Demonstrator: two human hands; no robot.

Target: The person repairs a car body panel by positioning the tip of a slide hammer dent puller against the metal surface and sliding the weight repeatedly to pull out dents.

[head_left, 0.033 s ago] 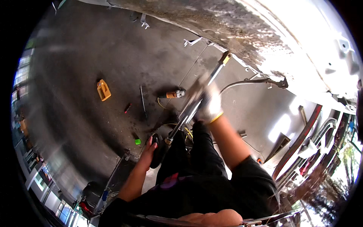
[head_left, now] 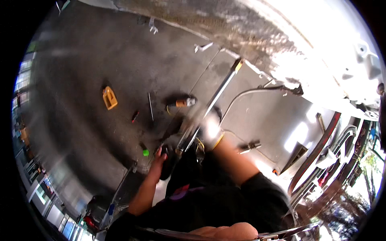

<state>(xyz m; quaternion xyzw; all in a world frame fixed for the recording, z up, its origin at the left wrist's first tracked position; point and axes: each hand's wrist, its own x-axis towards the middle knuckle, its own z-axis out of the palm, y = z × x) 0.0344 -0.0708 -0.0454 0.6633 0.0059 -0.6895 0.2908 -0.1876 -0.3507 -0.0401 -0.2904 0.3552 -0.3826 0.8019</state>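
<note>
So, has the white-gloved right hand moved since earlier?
Yes: the right hand moved toward the black-shirted torso, judged against the orange cylindrical power tool.

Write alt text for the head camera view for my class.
A person's blurred, gloved right grip is at a long, slanting metal rod; the left grip is near its lower end. An orange power tool lies on the grey floor.
</note>
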